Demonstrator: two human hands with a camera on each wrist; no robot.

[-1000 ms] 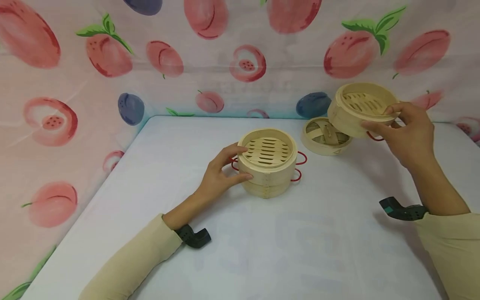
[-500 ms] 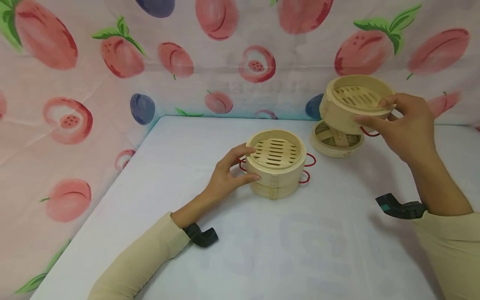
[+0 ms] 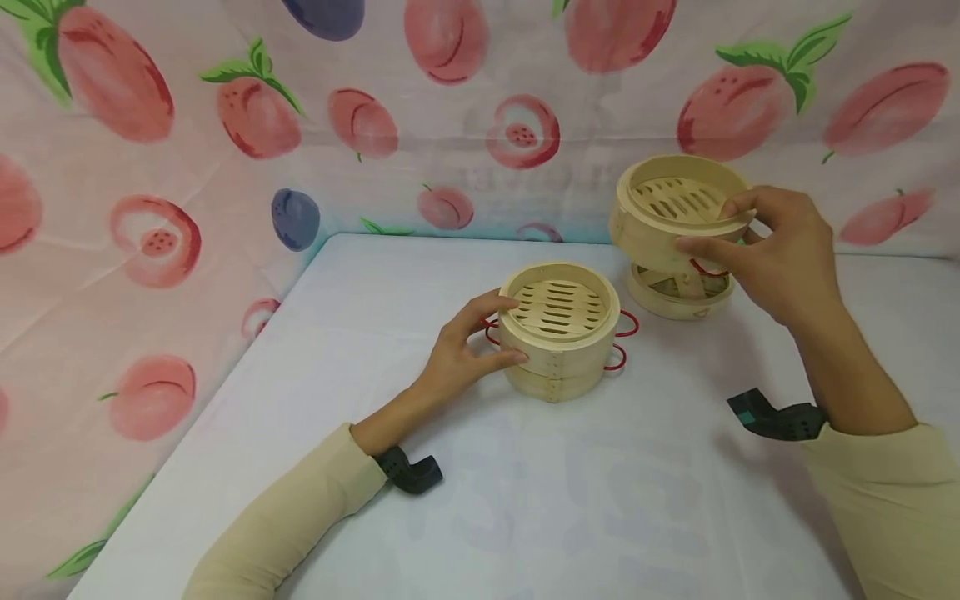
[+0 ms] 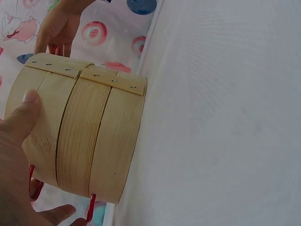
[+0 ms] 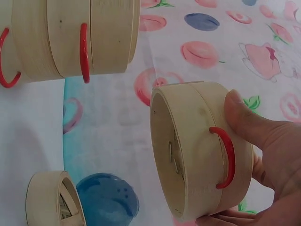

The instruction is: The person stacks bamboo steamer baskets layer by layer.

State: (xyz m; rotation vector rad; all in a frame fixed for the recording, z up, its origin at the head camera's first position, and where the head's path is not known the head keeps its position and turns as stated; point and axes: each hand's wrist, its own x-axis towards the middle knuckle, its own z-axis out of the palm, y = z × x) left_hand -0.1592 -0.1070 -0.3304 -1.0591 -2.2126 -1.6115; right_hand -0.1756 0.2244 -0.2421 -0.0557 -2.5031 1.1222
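Note:
Two bamboo steamer baskets (image 3: 555, 367) stand stacked on the table, with a slatted floor showing in the upper one and red loops at the sides. My left hand (image 3: 453, 354) grips the upper basket's left side, fingers over the rim and thumb (image 4: 23, 115) on the outer wall. Raised at the back right, another steamer basket (image 3: 648, 237) is in my right hand (image 3: 787, 246). Its thumb (image 5: 247, 117) presses the outer wall, and the basket tilts a little. Partly hidden below it, a steamer lid (image 3: 675, 308) with crossed strips lies on the table.
A white cloth covers the table (image 3: 525, 492). Behind the back edge and along the left side hangs a peach-print curtain (image 3: 420, 167). The lid sits close to the stack's right side, near the back edge.
My right hand has carried the raised basket leftward, nearer the stack and over the lid. My left hand keeps its hold on the stack. The head view has turned slightly left.

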